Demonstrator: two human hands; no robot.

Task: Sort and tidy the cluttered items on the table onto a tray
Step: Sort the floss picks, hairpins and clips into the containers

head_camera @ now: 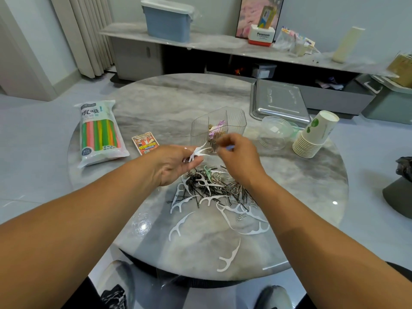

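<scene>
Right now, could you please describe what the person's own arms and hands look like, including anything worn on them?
Both forearms are bare as far as the frame shows: no sleeves, gloves, watch or bracelets. The left hand and right hand show no rings that I can make out, though the fingertips are slightly blurred. No markings are visible on either arm.

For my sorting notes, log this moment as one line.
left hand: holds white floss picks | right hand: pinches small item, unclear | pile: on table | clear divided container: behind hands | tray: bare

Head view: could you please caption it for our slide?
Left hand holds white floss picks while right hand reaches the clear organizer.
</scene>
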